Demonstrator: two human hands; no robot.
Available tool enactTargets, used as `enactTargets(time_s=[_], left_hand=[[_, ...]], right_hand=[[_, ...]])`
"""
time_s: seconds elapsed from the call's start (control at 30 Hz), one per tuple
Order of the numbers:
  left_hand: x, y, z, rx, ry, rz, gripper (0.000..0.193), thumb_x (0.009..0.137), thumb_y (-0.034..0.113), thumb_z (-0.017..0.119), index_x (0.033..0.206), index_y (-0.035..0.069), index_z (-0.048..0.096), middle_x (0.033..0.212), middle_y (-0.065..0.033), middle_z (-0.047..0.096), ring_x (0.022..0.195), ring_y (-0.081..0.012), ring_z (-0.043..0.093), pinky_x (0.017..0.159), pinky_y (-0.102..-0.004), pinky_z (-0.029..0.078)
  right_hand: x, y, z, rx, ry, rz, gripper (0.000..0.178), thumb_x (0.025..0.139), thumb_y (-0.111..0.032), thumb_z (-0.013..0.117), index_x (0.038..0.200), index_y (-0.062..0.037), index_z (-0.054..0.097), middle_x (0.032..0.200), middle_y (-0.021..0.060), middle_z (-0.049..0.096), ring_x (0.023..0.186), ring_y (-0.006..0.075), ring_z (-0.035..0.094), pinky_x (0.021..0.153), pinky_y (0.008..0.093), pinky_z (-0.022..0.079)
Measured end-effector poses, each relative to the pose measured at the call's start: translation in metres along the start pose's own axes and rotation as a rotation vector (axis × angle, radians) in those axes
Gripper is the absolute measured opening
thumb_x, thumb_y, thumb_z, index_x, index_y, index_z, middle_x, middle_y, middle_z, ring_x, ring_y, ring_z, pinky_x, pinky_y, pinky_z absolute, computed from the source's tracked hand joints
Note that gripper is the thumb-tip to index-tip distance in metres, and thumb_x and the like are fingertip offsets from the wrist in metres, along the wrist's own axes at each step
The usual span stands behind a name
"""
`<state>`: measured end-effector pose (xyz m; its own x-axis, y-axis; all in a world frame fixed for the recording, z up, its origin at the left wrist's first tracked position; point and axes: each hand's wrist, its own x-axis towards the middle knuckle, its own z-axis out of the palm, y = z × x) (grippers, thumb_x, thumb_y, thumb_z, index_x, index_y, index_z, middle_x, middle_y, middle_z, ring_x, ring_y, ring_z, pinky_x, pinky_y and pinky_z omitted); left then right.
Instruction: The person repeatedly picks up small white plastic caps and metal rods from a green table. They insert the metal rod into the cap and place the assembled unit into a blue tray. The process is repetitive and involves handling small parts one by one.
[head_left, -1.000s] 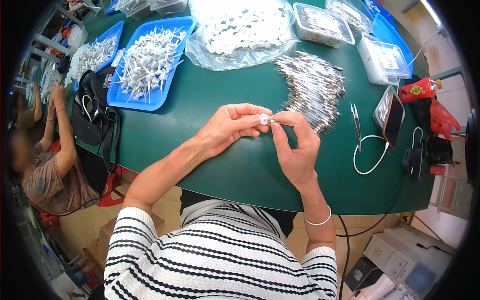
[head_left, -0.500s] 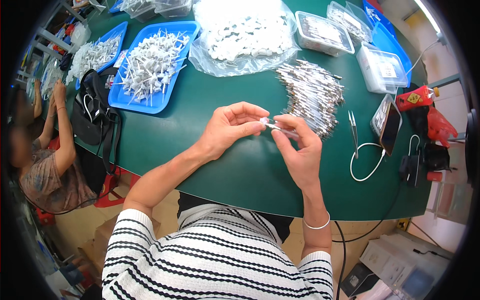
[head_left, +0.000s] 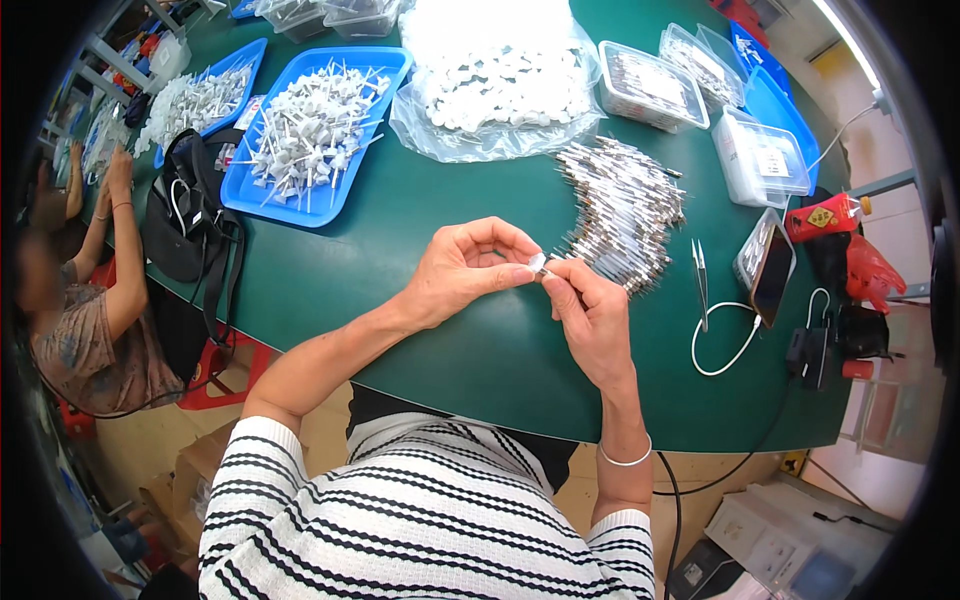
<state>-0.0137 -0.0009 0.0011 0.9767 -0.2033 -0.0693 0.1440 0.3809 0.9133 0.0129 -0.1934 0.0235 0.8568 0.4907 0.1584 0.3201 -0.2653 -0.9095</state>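
Over the near middle of the green table [head_left: 440,365], my two hands meet at the fingertips. My left hand [head_left: 470,270] pinches a small white plastic cap [head_left: 537,262] between thumb and forefinger. Against the cap, my right hand [head_left: 592,315] grips a thin metal-tipped rod [head_left: 543,274], mostly hidden by my fingers. A pile of similar slim metal and white rods [head_left: 625,215] lies just beyond my right hand. Farther off, loose white caps [head_left: 500,90] fill a clear plastic bag [head_left: 415,130].
A blue tray [head_left: 232,190] of white stemmed pieces stands at the left, by a black backpack [head_left: 180,215]. Clear boxes [head_left: 690,115] line the far right. Tweezers [head_left: 701,285], a white cable [head_left: 725,372] and a phone [head_left: 772,275] lie rightward. A co-worker [head_left: 90,320] sits at far left.
My right fingers have closed in toward the left fingertips, and less of the rod shows between them. The whole view has shifted slightly.
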Motion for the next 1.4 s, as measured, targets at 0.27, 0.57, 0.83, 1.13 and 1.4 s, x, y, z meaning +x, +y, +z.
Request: enactTargets(time_s=[0.27,0.57,0.83,1.13,1.4], left_hand=[[0.001,0.005,0.0,0.141,-0.093,0.171,0.02,0.082,-0.003,0.067,0.101,-0.003,0.062,0.099,-0.0066,0.058,0.09,-0.0114,0.057,0.082,-0.0245,0.048],[-0.003,0.003,0.003,0.16,-0.111,0.225,0.017,0.082,-0.003,0.067,0.098,-0.002,0.062,0.096,-0.0081,0.058,0.089,-0.014,0.056,0.081,-0.0273,0.045],[-0.005,0.002,0.003,0.151,-0.144,0.279,0.016,0.081,-0.002,0.068,0.096,-0.001,0.063,0.096,-0.0083,0.058,0.088,-0.0141,0.055,0.079,-0.0273,0.045],[-0.007,0.021,0.004,0.2,-0.163,0.298,0.022,0.083,-0.001,0.065,0.105,-0.002,0.064,0.097,-0.008,0.06,0.09,-0.0142,0.057,0.08,-0.0271,0.046],[-0.005,0.025,-0.005,-0.097,-0.237,0.0,0.018,0.088,0.002,0.058,0.105,-0.004,0.064,0.093,-0.0075,0.064,0.085,-0.0125,0.06,0.078,-0.0264,0.048]], right_hand=[[-0.003,0.003,0.007,-0.044,0.053,-0.098,0.012,0.091,-0.011,0.059,0.088,0.0006,0.061,0.065,0.0059,0.055,0.05,0.0131,0.05,0.047,0.027,0.039],[-0.004,0.009,0.006,0.053,0.006,-0.107,0.014,0.092,-0.011,0.059,0.088,0.0014,0.062,0.07,0.0047,0.059,0.052,0.0109,0.051,0.047,0.0247,0.04],[-0.007,0.01,0.01,0.172,-0.017,-0.096,0.016,0.093,-0.015,0.058,0.09,0.0004,0.062,0.064,0.0021,0.056,0.052,0.0083,0.05,0.048,0.0231,0.038],[-0.004,0.016,0.014,0.536,-0.088,0.058,0.02,0.095,-0.02,0.056,0.094,-0.0006,0.062,0.071,0.0008,0.057,0.06,0.0057,0.05,0.054,0.0202,0.04],[-0.002,0.02,0.014,0.545,-0.143,0.052,0.02,0.095,-0.017,0.056,0.098,0.002,0.062,0.08,0.0045,0.059,0.068,0.0079,0.053,0.06,0.0213,0.043]])
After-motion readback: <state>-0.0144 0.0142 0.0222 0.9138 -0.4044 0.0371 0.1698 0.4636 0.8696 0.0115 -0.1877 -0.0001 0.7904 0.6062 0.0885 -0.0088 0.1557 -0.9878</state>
